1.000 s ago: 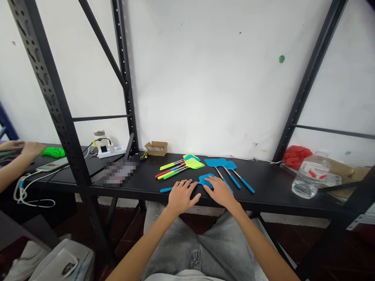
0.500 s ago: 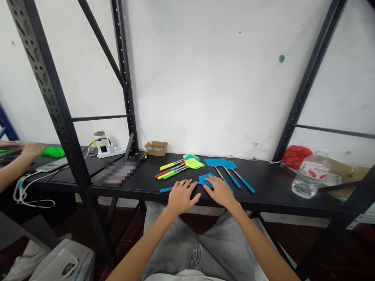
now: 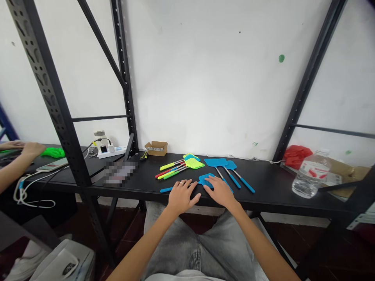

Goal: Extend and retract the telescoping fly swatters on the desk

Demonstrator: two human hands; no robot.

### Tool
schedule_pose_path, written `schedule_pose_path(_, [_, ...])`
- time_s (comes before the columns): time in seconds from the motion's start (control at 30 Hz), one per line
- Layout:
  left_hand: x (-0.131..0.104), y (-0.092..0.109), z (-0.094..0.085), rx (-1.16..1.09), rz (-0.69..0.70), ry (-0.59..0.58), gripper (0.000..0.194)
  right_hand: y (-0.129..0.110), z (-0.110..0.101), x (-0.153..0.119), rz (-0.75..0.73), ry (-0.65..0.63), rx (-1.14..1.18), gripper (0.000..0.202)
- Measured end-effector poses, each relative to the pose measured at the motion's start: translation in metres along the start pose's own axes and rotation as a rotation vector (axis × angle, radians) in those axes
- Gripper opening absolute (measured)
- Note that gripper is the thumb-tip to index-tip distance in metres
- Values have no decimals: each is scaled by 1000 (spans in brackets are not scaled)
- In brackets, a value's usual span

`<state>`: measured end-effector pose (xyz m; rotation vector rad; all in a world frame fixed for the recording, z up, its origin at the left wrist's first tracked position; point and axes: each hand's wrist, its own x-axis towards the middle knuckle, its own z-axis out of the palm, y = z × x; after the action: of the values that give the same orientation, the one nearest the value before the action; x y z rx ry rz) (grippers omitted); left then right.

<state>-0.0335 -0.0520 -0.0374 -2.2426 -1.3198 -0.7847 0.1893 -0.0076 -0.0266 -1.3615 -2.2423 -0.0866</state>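
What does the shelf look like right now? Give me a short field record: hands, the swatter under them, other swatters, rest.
left hand: flat on the shelf, over the handle of the near blue swatter
right hand: flat, fingers on that swatter's head
swatter pile: green and blue, behind the left hand
two blue swatters: behind the right hand
shelf: black
water bottle: far right
cardboard box: by the wall
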Motion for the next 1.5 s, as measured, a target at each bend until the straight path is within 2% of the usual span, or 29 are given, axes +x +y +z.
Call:
schedule_pose_path(0.8, [0, 1, 0, -7, 11, 37, 48, -1, -1, 0, 0, -3, -5, 53])
schedule_pose_path(1.5, [0, 0, 1, 8, 9, 13, 49, -3, -3, 0, 0, -13, -7, 55])
